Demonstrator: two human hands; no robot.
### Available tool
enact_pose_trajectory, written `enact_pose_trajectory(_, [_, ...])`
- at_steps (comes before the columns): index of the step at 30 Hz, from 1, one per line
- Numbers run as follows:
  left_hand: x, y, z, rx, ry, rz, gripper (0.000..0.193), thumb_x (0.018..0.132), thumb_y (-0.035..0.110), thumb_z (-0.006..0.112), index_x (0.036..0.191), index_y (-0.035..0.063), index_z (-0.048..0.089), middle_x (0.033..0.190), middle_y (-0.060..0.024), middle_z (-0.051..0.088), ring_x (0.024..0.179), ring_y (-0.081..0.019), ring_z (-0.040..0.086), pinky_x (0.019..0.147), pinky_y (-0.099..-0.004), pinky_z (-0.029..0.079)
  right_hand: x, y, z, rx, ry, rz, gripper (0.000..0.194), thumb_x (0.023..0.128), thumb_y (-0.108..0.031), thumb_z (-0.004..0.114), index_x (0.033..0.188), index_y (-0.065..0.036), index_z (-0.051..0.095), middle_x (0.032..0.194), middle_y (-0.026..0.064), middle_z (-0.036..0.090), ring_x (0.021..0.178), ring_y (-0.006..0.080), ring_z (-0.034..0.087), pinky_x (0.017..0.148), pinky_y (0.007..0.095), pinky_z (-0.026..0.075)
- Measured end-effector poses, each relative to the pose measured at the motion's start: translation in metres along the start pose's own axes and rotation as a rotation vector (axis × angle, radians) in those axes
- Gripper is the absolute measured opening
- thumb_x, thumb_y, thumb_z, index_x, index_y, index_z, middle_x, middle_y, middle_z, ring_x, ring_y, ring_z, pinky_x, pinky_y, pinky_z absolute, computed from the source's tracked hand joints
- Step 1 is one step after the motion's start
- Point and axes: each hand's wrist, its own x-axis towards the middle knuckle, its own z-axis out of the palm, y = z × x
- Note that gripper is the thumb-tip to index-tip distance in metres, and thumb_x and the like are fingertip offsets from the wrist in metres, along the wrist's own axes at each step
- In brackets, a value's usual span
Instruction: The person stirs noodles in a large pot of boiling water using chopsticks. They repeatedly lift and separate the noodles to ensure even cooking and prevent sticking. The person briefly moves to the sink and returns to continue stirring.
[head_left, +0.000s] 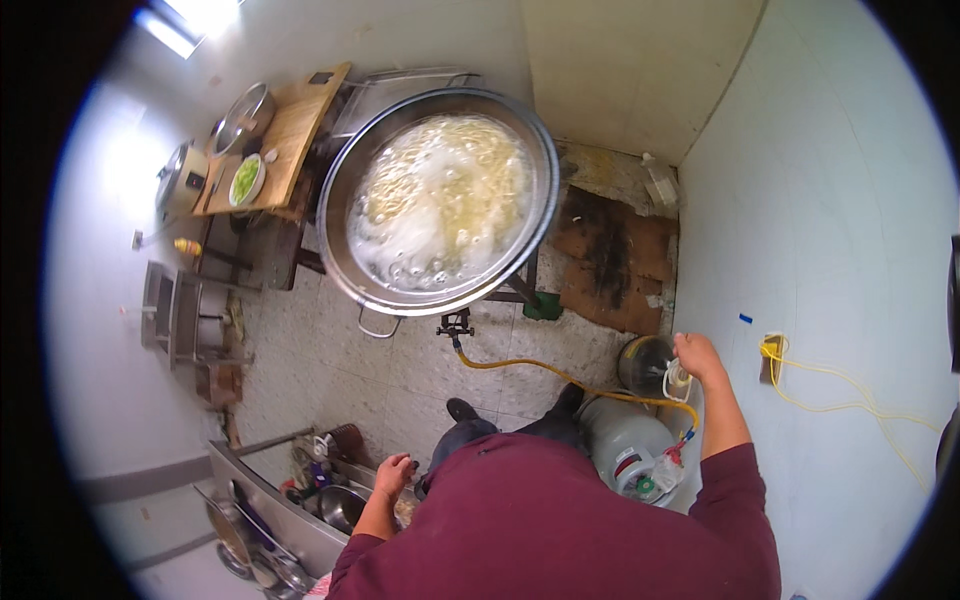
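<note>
Before me, a large wide metal pot (439, 304) holds pale noodles (450, 172) in bubbling, foamy water. My right hand (697, 356) is curled near the right wall, above a dark gas cylinder (637, 367). A white loop (677, 382) hangs just below its fingers; whether they grip it is unclear. My left hand (394, 474) is low beside my leg, near the sink, its fingers bent. Something small and dark shows at its fingertips, too small to identify. Both hands are apart from the pot.
A yellow gas hose (540, 364) runs from the burner valve (455, 326) to a grey gas cylinder (626, 431) by my right leg. Stained cardboard (622, 259) covers the floor. At left stand a wooden board (300, 142), a bowl of chopped greens (246, 180) and a metal sink (262, 502).
</note>
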Motion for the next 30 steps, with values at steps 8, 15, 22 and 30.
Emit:
enact_pose_trajectory(8, [0.068,-0.090,-0.062,0.136,-0.122,0.096,0.038,0.094,0.027,0.067,0.120,0.0008,0.069,0.094,-0.0067,0.072,0.074,-0.0160,0.065,0.061,-0.0318,0.052,-0.081,-0.203,-0.049,0.676,0.520,-0.202,0.035,0.106,-0.035,0.048,0.096,-0.006,0.064,0.082,0.0100,0.067,0.065,0.0185,0.063,0.059,0.0352,0.052])
enact_pose_trajectory(15, [0.158,-0.118,-0.144,-0.198,-0.019,-0.067,0.031,0.095,0.022,0.064,0.121,0.0050,0.064,0.086,-0.0043,0.067,0.066,-0.0147,0.062,0.056,-0.0297,0.048,-0.114,-0.398,-0.028,1.001,0.388,-0.448,0.030,0.106,-0.030,0.053,0.113,-0.003,0.063,0.089,0.0062,0.068,0.062,0.0100,0.062,0.055,0.0246,0.054])
enact_pose_trajectory(22, [0.137,-0.062,-0.192,-0.458,0.161,0.003,0.039,0.097,0.024,0.059,0.134,0.0096,0.055,0.087,-0.0016,0.062,0.069,-0.0142,0.059,0.059,-0.0304,0.047,-0.002,-0.505,0.039,0.791,0.219,-0.450,0.033,0.105,-0.028,0.053,0.123,-0.003,0.065,0.097,0.0061,0.070,0.063,0.0107,0.063,0.056,0.0248,0.053])
enact_pose_trajectory(30, [0.076,-0.106,-0.127,-0.114,0.183,0.267,0.024,0.096,0.026,0.063,0.084,0.0061,0.065,0.072,-0.0051,0.065,0.063,-0.0188,0.063,0.058,-0.0346,0.051,0.189,-0.515,0.138,0.442,0.373,-0.535,0.031,0.104,-0.027,0.051,0.110,-0.002,0.067,0.081,0.0092,0.070,0.053,0.0152,0.060,0.047,0.0280,0.048])
